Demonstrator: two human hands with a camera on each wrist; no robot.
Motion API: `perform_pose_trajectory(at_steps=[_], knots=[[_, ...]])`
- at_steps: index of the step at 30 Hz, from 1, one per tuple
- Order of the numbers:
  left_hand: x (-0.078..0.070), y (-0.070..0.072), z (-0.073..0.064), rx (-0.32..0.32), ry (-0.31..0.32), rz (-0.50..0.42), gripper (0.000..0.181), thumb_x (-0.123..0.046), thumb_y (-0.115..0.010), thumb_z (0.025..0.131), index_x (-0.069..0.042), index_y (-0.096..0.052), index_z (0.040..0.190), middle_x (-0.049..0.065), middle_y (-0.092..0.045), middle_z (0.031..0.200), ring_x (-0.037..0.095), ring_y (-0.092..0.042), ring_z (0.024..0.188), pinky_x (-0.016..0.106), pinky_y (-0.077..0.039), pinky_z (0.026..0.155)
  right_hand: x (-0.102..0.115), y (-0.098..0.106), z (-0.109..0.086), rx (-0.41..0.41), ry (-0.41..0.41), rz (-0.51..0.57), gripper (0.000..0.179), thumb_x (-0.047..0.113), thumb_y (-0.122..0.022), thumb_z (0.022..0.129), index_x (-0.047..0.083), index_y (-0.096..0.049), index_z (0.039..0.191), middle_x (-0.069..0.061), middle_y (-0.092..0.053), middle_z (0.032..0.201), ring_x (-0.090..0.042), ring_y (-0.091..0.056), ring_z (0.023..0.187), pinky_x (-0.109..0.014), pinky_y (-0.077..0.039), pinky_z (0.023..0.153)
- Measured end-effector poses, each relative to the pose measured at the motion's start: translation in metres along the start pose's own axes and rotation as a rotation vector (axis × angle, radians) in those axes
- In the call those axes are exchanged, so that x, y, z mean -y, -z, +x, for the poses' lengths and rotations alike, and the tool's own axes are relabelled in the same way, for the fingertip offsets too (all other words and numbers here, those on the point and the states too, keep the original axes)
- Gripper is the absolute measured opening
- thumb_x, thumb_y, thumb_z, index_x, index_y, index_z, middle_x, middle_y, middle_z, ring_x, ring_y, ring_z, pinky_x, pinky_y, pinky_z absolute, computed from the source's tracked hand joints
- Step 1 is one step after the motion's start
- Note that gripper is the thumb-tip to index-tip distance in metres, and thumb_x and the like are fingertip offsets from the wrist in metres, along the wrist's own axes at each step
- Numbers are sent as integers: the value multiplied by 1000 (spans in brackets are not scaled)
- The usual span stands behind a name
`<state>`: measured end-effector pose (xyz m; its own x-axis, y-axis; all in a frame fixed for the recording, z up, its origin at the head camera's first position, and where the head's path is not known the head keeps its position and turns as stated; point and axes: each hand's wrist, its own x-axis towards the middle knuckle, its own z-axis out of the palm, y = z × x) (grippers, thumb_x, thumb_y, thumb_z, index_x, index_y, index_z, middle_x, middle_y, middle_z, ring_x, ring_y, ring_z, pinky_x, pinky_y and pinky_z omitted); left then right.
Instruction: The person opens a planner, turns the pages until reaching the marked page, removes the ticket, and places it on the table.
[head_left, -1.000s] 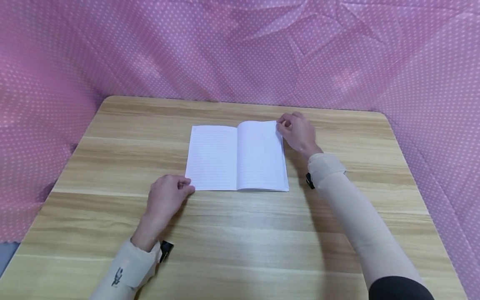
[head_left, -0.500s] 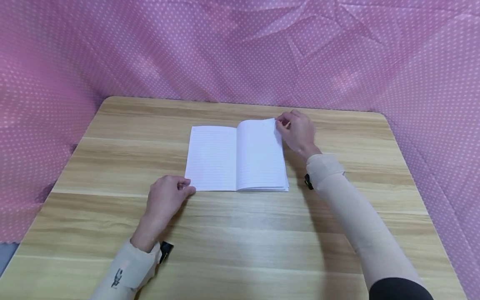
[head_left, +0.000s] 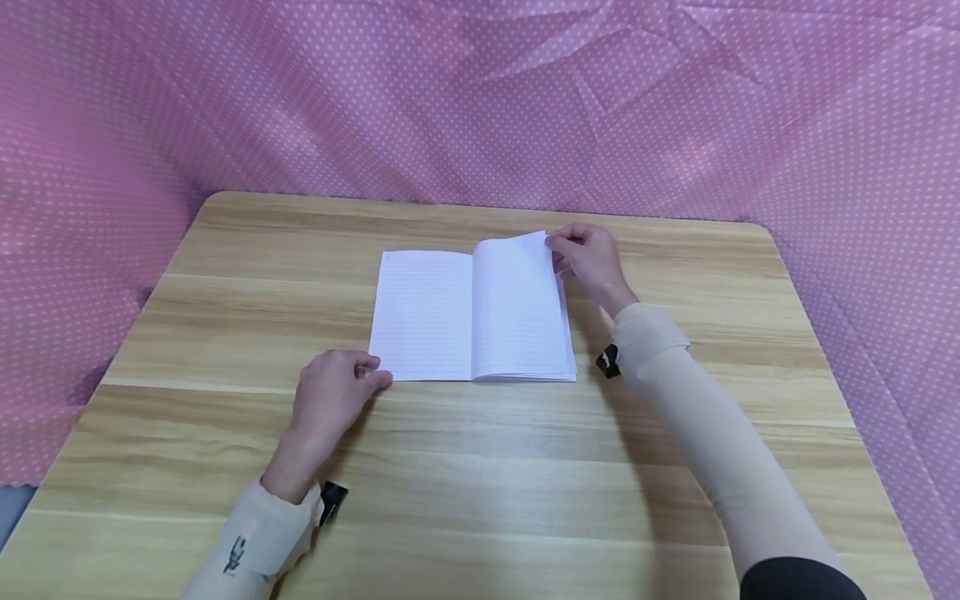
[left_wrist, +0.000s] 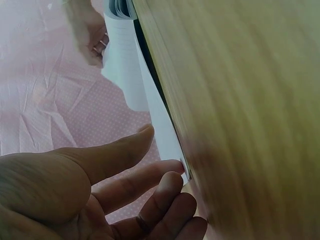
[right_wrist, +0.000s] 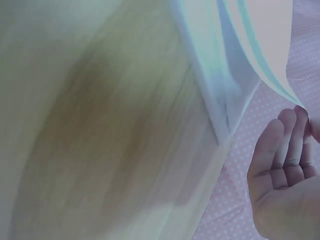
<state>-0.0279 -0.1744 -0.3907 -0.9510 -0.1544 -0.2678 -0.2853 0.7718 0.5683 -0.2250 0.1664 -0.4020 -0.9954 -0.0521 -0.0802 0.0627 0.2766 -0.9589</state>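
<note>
An open lined notebook point(head_left: 423, 321) lies on the wooden table, its left page flat. My left hand point(head_left: 333, 392) rests at the notebook's lower left corner. In the left wrist view the thumb point(left_wrist: 132, 147) and index finger stand apart, the index fingertip touching the corner. At the upper right corner my right hand point(head_left: 592, 258) pinches the top right page point(head_left: 517, 304), which curves up off the pages below. From the right wrist view, the raised page point(right_wrist: 265, 45) ends at the fingertips, while lower sheets point(right_wrist: 220, 107) stay near the table.
The wooden table point(head_left: 480, 475) extends around the notebook. A pink dotted cloth point(head_left: 450, 100) hangs behind and at both sides. Dark pieces point(head_left: 609, 361) are fixed at the wrist cuffs of both light sleeves.
My right hand has moved slightly left, lifting the right page's upper corner higher and bringing it inward. Lower sheets now show more at the right edge. My left hand has stayed in place.
</note>
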Motion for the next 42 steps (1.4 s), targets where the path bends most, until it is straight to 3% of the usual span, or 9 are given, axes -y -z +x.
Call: perform_pose_trajectory(at_steps=[7,11,19,26,35,38,42], knots=[[-2,-1,1,-50,-51,16,26,-21,-82,101,2,-82,112,18,-77,106,33,-65,94,50,-51,87,8,-4,-1,57,-57,56,17,20,-68,109,3,-73,110,-5,-69,92,-19,-68,79,-34,-62,76],[-7,-3,1,-107,-106,28,23,-21,-83,101,2,-83,103,15,-77,96,32,-64,87,48,-49,82,13,-9,-2,71,-63,83,18,21,-67,110,4,-72,109,-4,-69,90,-18,-67,78,-32,-62,74],[-20,-12,-1,-229,-259,6,23,-17,-84,99,4,-83,106,14,-74,92,30,-67,85,50,-52,81,24,-16,-2,84,-91,156,20,23,-64,110,4,-71,111,-2,-67,87,-14,-66,73,-26,-60,71],[-33,-21,-4,-322,-407,-138,18,-13,-88,95,2,-84,103,9,-70,85,26,-68,79,43,-57,77,34,-25,-1,87,-118,277,14,17,-65,109,5,-69,102,-2,-66,79,-12,-65,65,-23,-59,64],[-49,-28,-7,-487,-594,-369,23,-15,-89,93,1,-84,108,8,-74,88,26,-74,87,39,-56,81,45,-40,0,57,-151,460,13,12,-64,108,4,-70,100,-4,-70,73,-12,-69,60,-25,-61,62],[-53,-30,-9,-499,-628,-423,28,-17,-90,91,0,-83,112,7,-74,89,25,-74,89,36,-54,84,49,-46,0,58,-148,508,12,9,-62,108,3,-70,102,-6,-73,73,-14,-72,61,-27,-62,63],[-59,-31,-14,-459,-662,-464,46,-18,-94,87,-1,-78,126,8,-74,94,26,-72,96,39,-53,89,51,-53,-2,67,-140,529,11,8,-61,108,4,-70,102,-5,-72,72,-13,-71,60,-26,-62,62]])
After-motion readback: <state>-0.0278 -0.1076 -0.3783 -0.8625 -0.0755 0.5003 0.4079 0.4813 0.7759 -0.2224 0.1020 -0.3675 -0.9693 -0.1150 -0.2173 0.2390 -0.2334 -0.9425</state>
